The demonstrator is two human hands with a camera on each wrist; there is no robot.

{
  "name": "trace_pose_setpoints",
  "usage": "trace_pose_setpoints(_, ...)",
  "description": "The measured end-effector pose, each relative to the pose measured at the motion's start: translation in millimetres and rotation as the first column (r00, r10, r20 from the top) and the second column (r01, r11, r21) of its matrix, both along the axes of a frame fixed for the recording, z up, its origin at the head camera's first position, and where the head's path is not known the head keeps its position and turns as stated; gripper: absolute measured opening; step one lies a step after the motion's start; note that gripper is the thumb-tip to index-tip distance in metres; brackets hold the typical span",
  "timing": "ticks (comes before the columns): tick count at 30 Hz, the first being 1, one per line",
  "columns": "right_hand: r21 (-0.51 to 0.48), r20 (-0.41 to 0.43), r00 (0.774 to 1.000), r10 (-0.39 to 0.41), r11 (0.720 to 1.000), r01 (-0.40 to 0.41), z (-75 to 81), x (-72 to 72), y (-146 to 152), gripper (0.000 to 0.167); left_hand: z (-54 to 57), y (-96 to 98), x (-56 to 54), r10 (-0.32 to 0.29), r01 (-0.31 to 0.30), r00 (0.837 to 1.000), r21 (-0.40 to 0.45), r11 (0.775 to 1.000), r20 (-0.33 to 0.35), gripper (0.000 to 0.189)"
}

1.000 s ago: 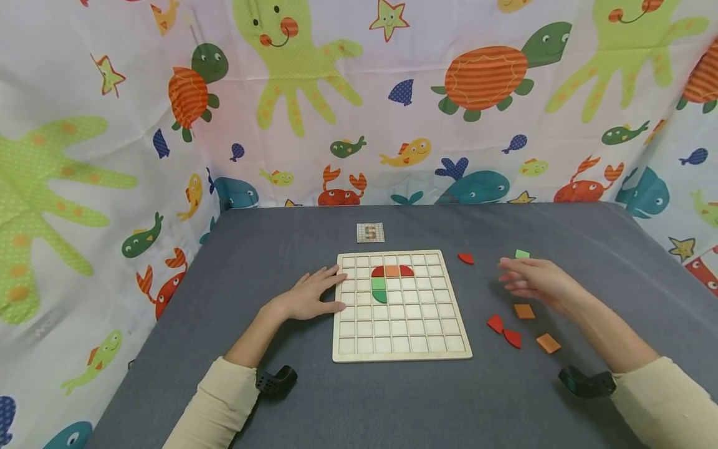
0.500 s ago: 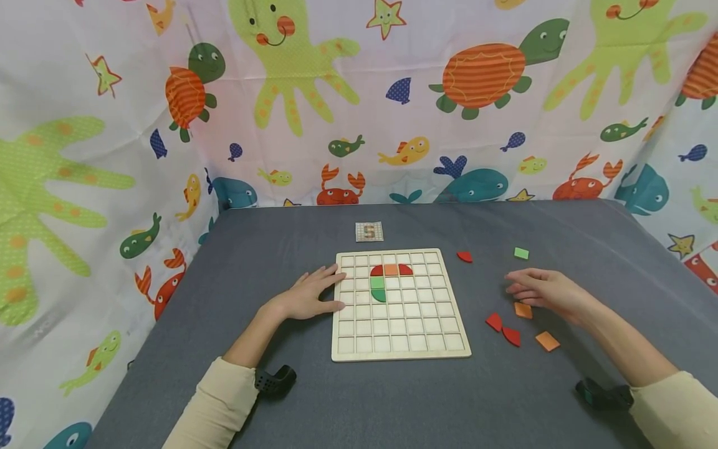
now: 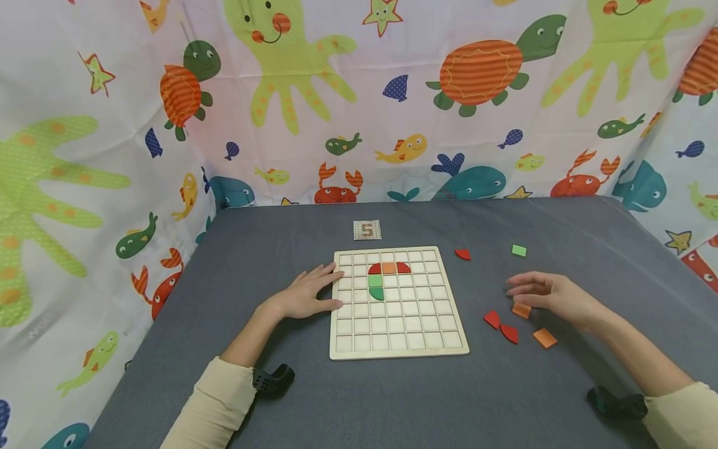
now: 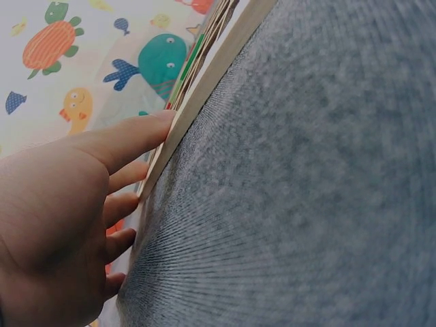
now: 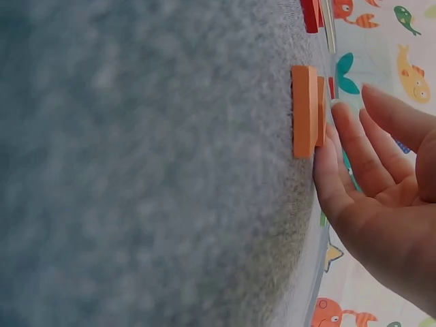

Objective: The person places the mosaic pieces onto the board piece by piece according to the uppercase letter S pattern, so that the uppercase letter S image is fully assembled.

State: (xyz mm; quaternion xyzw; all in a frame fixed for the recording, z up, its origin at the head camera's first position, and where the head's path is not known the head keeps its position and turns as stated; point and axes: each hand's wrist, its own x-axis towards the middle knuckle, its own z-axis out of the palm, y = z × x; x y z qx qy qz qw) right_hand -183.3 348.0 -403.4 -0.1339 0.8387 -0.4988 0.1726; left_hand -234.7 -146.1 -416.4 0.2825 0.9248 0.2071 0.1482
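My left hand rests with spread fingers on the left edge of a wooden grid board; the left wrist view has the thumb on its rim. Set in the board are two red rounded tiles with an orange square between them, and below them a light green square and a dark green rounded tile. At the right, my right hand hovers with loosely bent fingers right by a loose orange tile. Nothing shows between its thumb and fingers.
Another orange tile and two red tiles lie nearer to me. Farther back are a single red tile and a light green tile. A small pattern card lies behind the board. A printed curtain rises behind the table.
My right hand has moved back from beside the light green tile towards me, to the loose orange tile. My left hand stays on the board's edge.
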Motion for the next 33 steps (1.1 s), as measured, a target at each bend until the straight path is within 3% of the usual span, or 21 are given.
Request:
trace_pose_setpoints(13, 0.086, -0.194, 0.98, 0.045, 0.996, -0.028, -5.8, 7.4, -5.6, 0.045, 0.3, -1.2, -0.6, 0.0, 0.0, 1.0, 0.004, 1.0, 0.015, 0.072)
trace_pose_setpoints(19, 0.109, -0.226, 0.973, 0.046, 0.994, -0.022, -5.9, 10.6, -7.8, 0.045, 0.2, -0.5, -1.3, -0.004, 0.004, 1.0, -0.001, 1.0, 0.009, 0.072)
trace_pose_setpoints(26, 0.218, -0.306, 0.949, 0.081, 0.976, -0.012, -2.8, 11.2, -10.6, 0.039, 0.1, 0.3, -1.1, 0.003, -0.003, 1.0, -0.006, 1.0, 0.009, 0.073)
trace_pose_setpoints(33, 0.225, -0.33, 0.939, 0.097, 0.974, -0.021, -1.9, 11.9, -11.2, 0.04, 0.6, -0.1, -0.4, -0.003, 0.003, 1.0, 0.006, 1.0, 0.01, 0.072)
